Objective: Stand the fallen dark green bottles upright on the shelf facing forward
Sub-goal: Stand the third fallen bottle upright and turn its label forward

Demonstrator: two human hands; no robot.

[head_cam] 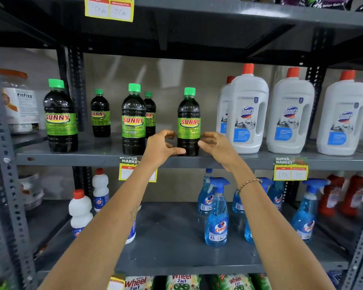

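Note:
Several dark green Sunny bottles with green caps stand upright on the middle shelf (105, 155), labels facing forward. The rightmost bottle (189, 120) stands at the shelf's front edge between my two hands. My left hand (161, 146) is just left of its lower half, fingers curled and apart, thumb tip at the bottle's base. My right hand (215, 144) is just right of it, fingertips at its side and not wrapped around it. Two more bottles (134, 120) (60, 118) stand in front to the left, with two smaller-looking ones (100, 114) (150, 114) behind.
White Domex jugs (247, 114) with red caps stand close to the right of the rightmost bottle. A fitfizz jar (20, 101) is at far left. Blue Colin spray bottles (217, 214) and white bottles (80, 210) fill the shelf below. Price tags (290, 169) hang on the shelf edge.

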